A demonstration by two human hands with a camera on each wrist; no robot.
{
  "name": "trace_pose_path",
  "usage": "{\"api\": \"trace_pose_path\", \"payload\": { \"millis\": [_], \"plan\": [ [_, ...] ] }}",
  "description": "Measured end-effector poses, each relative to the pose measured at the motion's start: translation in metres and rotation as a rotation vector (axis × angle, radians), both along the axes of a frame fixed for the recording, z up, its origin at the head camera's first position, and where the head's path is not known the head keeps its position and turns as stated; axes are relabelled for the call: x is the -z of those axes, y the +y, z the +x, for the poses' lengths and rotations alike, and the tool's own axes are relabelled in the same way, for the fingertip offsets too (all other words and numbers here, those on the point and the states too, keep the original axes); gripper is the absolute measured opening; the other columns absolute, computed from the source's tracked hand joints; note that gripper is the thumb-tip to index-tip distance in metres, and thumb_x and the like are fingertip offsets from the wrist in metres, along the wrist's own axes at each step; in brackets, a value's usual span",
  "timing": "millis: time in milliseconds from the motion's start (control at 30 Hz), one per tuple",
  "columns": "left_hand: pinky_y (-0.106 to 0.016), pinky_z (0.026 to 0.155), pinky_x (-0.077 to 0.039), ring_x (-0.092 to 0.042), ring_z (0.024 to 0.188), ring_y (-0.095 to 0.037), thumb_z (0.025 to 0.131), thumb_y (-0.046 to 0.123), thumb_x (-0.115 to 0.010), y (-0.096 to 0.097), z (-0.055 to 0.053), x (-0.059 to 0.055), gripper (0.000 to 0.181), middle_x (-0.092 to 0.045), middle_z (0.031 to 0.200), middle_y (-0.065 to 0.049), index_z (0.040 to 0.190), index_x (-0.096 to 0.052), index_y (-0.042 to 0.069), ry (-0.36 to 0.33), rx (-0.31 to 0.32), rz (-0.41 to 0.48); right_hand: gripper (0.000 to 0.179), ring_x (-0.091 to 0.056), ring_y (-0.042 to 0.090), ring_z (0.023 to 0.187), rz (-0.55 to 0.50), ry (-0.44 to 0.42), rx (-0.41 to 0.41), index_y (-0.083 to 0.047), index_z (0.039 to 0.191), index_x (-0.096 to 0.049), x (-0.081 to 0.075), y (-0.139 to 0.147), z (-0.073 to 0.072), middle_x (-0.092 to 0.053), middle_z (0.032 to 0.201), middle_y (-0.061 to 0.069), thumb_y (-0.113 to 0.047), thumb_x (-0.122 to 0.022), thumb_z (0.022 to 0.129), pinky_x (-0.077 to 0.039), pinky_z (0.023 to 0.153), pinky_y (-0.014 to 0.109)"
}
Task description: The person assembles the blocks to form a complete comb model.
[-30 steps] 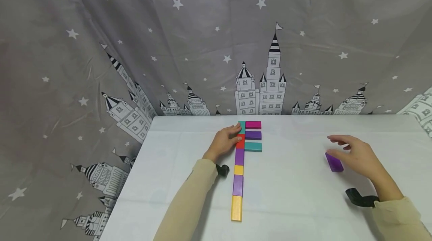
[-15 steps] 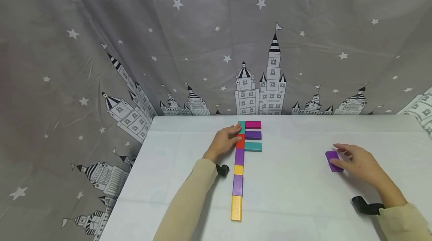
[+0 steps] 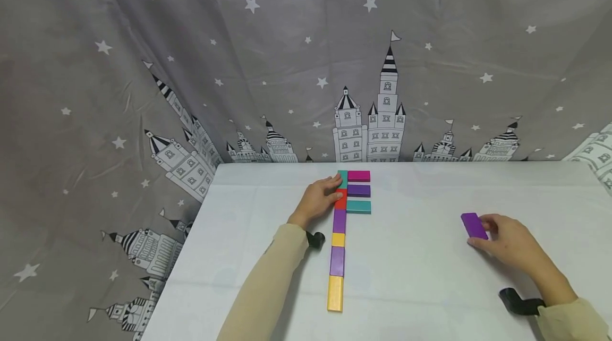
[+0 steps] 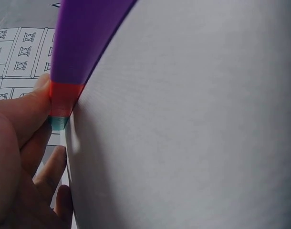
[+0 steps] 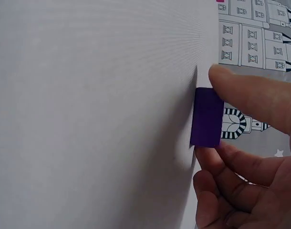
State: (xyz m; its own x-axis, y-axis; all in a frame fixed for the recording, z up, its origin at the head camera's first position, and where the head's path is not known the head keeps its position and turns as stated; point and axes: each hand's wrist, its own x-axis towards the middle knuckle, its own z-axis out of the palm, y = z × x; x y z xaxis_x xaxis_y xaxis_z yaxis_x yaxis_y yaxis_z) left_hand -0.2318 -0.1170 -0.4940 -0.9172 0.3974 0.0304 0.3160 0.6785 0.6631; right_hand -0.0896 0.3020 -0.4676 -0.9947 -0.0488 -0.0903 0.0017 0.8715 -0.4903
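Note:
At the right of the white table, my right hand (image 3: 513, 243) pinches a purple block (image 3: 473, 225) between thumb and fingers. The right wrist view shows the thumb at one end of that block (image 5: 206, 117) and fingertips at the other. My left hand (image 3: 313, 202) rests at the far end of a straight column of blocks. Its thumb touches the red block (image 3: 341, 203) and a finger lies on the teal block (image 3: 343, 177). Nearer me the column continues with a purple block (image 3: 339, 221), a small yellow one, another purple one and a long yellow block (image 3: 336, 294).
Three blocks stick out rightward from the column's far end: a magenta block (image 3: 358, 176), a dark purple block (image 3: 358, 190) and a teal block (image 3: 358, 207). Behind the white table (image 3: 411, 277) hangs a grey curtain (image 3: 287, 65) printed with castles and stars.
My right hand has come down and toward me from above the purple block and now pinches it at its right side. The left hand and the column have stayed put.

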Motion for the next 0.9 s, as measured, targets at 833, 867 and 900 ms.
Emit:
{"api": "trace_pose_path", "payload": {
  "millis": [833,867,900],
  "plan": [
    [-0.045,0.12,-0.03,-0.042,0.143,-0.025,0.096,0.021,-0.068,0.0006,-0.0025,0.0017,0.049,-0.049,0.151,0.001,0.143,-0.056,0.009,0.011,0.001,0.001,0.054,-0.061,0.054,0.099,0.035,0.041,-0.004,0.014,0.119,-0.062,-0.0029,0.0071,0.0038,-0.064,0.107,0.037,-0.03,-0.074,0.091,-0.05,0.079,0.065],
    [-0.045,0.119,-0.03,-0.042,0.143,-0.026,0.096,0.021,-0.068,0.0006,-0.0026,0.002,0.049,-0.05,0.151,0.001,0.142,-0.057,0.008,0.015,0.003,0.004,0.054,-0.061,0.054,0.099,0.037,0.047,-0.006,0.014,0.119,-0.062,-0.0032,0.0061,0.0039,-0.064,0.108,0.038,-0.03,-0.074,0.091,-0.05,0.079,0.065],
    [-0.044,0.12,-0.03,-0.042,0.143,-0.025,0.097,0.022,-0.068,0.0008,-0.0029,0.0023,0.049,-0.049,0.151,0.001,0.142,-0.057,0.008,0.014,0.002,0.001,0.053,-0.061,0.054,0.099,0.035,0.057,-0.009,0.014,0.119,-0.063,-0.0033,0.0052,0.004,-0.064,0.109,0.038,-0.029,-0.074,0.091,-0.051,0.079,0.065]
  ]
}}
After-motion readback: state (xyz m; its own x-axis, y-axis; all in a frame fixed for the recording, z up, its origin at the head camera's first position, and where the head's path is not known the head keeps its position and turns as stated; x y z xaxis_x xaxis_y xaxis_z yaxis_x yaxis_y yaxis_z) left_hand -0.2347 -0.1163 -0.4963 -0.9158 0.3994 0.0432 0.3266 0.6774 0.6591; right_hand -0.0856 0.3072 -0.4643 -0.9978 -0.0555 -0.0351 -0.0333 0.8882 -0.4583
